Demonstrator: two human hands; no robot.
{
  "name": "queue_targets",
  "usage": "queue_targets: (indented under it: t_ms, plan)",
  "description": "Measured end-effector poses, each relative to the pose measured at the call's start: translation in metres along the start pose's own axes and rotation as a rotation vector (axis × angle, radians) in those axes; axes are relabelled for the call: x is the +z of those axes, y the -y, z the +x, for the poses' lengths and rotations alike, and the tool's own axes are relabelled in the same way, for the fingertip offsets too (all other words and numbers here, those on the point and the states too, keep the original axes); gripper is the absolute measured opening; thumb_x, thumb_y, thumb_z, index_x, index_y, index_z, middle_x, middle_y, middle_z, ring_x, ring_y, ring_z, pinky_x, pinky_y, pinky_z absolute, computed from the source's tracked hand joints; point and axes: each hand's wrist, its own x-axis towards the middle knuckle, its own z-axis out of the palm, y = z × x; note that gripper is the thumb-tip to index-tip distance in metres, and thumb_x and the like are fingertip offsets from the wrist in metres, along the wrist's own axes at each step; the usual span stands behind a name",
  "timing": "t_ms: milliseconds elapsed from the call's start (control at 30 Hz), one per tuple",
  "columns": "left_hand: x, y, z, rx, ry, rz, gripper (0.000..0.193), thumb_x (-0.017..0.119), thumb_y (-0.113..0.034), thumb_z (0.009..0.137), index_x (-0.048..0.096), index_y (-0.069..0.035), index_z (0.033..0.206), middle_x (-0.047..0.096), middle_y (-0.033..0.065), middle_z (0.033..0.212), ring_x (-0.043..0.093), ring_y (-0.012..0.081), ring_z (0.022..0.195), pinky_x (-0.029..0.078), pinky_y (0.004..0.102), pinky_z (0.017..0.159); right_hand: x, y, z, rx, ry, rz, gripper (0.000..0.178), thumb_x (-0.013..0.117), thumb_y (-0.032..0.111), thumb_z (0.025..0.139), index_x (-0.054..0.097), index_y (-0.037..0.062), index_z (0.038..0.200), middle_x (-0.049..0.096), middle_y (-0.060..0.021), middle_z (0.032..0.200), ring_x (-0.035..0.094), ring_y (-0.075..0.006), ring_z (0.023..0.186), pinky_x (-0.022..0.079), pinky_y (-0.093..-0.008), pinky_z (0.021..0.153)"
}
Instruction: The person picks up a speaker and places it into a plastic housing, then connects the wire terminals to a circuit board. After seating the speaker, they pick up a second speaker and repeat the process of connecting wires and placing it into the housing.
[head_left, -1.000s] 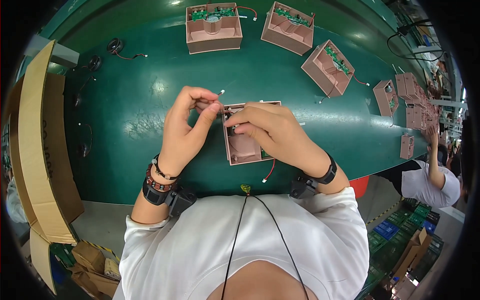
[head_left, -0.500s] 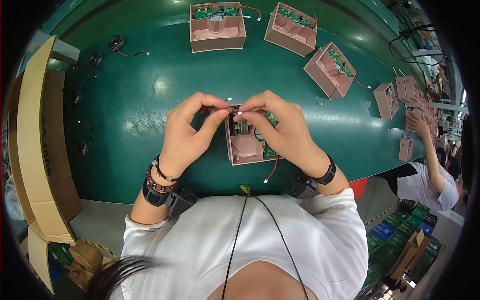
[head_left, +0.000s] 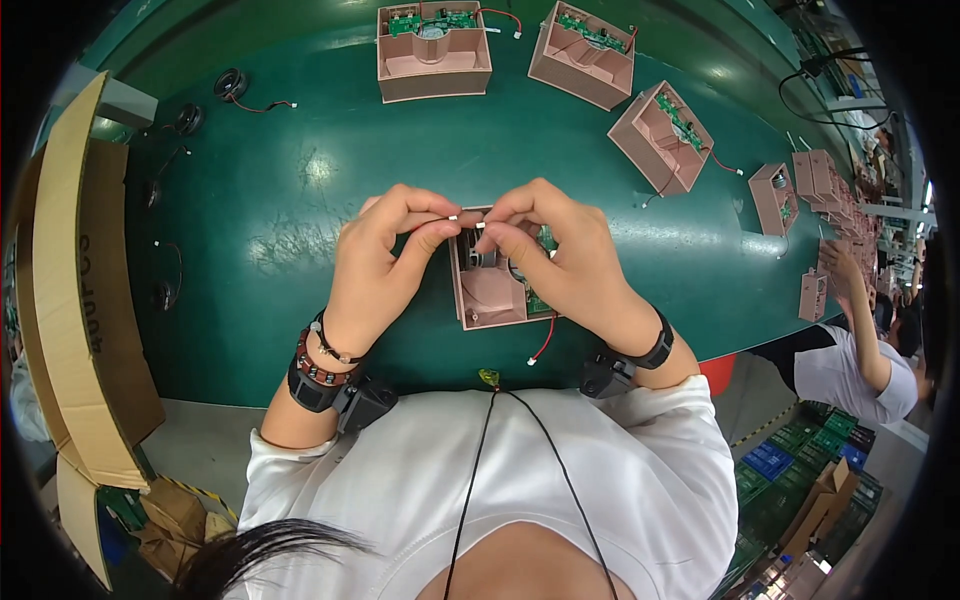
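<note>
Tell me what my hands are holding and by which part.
Your left hand pinches a small white connector; your right hand, a second white connector. The exact part gripped is too small to tell.

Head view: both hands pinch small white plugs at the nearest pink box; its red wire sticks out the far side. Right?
No, near side: the head view shows the red wire leaving the nearest pink box toward the person. The left hand and right hand do each pinch a small white plug.
</note>
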Motion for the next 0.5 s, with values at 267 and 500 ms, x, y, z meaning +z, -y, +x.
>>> queue_targets:
  t_ms: [267, 500]
  plan:
    - [0.0057, 0.0001, -0.0014, 0.001, -0.064, -0.118, 0.007, 0.058, -0.010, 0.093, 0.059, -0.004, 0.097, 0.073, 0.0058, 0.094, 0.065, 0.0213, 0.081, 0.043, 0.0303, 0.081, 0.0025, 0.0006, 0.0001, -0.029, -0.020, 0.027, 0.008, 0.060, 0.001, 0.088, 0.055, 0.0013, 0.095, 0.069, -0.0082, 0.082, 0.067, -0.0148, 0.074, 0.050, -0.0261, 0.065]
    - [0.0008, -0.0036, 0.0003, 0.115, 0.032, -0.102, 0.007, 0.056, -0.007, 0.092, 0.059, -0.004, 0.097, 0.071, 0.0076, 0.104, 0.063, 0.0212, 0.086, 0.039, 0.0322, 0.086, 0.0019, 0.0018, -0.0005, -0.038, -0.020, 0.024, 0.008, 0.060, 0.001, 0.088, 0.055, 0.0011, 0.095, 0.068, -0.0072, 0.081, 0.066, -0.0143, 0.074, 0.049, -0.0262, 0.066]
